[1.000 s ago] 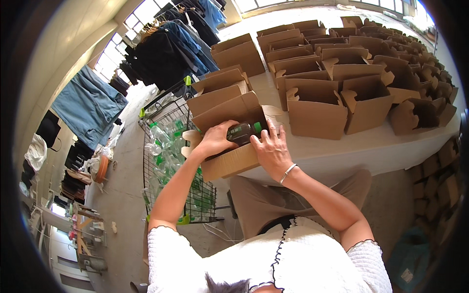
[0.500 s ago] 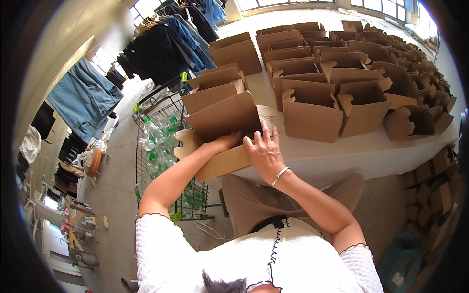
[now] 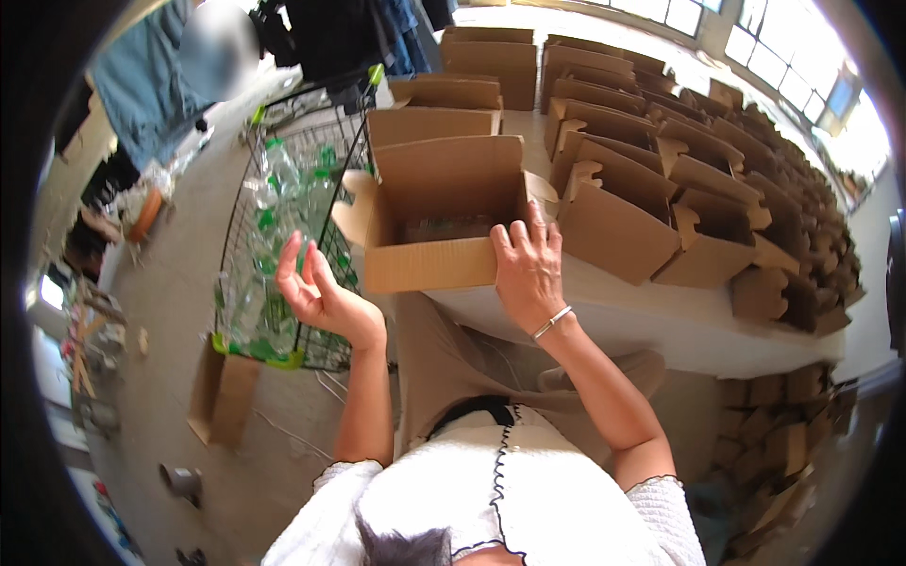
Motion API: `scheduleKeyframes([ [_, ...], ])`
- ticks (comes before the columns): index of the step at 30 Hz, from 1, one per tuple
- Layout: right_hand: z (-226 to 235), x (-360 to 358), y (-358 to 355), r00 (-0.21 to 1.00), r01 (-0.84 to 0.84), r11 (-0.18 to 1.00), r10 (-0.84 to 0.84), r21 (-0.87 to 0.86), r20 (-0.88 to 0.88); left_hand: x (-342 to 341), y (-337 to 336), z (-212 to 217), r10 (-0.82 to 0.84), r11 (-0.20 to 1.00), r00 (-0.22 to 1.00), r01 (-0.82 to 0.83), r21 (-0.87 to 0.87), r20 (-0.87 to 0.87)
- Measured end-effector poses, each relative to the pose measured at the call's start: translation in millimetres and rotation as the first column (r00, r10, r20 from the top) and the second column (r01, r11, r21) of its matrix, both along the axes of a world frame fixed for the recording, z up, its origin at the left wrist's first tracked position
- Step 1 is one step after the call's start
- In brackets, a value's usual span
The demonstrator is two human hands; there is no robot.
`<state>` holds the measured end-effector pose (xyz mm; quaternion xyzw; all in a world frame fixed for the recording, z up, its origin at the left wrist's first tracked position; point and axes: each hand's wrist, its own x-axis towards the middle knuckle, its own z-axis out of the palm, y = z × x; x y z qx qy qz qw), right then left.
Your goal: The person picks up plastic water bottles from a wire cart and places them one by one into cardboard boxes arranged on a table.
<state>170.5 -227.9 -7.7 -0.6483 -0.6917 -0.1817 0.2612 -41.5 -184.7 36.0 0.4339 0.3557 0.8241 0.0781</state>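
Note:
An open cardboard box (image 3: 429, 266) stands in front of me at the table's near left corner, its side flaps spread. My right hand (image 3: 530, 274) grips its front right corner, with fingers over the rim toward the right flap; a bracelet circles that wrist. Something clear and shiny lies on the box's bottom, too indistinct to name. My left hand (image 3: 326, 297) is raised left of the box, palm up, fingers apart and holding nothing. Behind it is a black wire cart (image 3: 297, 359) filled with clear plastic bottles (image 3: 285, 172) with green caps.
Rows of open cardboard boxes (image 3: 618, 222) cover the white-draped table to the right. More boxes (image 3: 434, 124) stand directly behind mine. Another box (image 3: 225, 396) lies on the floor below the cart. Dark clothes and blue jeans (image 3: 142, 80) hang at the back left.
My left hand has come out of the box and moved left, its fingers now spread. The right hand stays on the box's right side. The whole view has shifted.

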Motion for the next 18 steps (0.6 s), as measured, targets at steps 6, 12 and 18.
scheduleKeyframes([
  [6,3.8,7.1,4.0,0.998,-0.017,1.000,0.016,0.019,0.064,-12.8,4.6,-147.6,-0.011,0.826,0.830,0.322,-0.463,0.558],
  [12,15.2,5.1,2.9,0.992,-0.072,0.994,0.080,-0.085,0.097,21.9,-5.5,-195.0,-0.456,0.324,0.149,0.946,0.008,0.878],
  [18,40.9,5.0,-14.7,0.993,-0.113,0.980,0.117,-0.164,0.018,18.7,-2.6,-202.0,-0.543,0.195,0.168,0.978,-0.072,0.823],
])
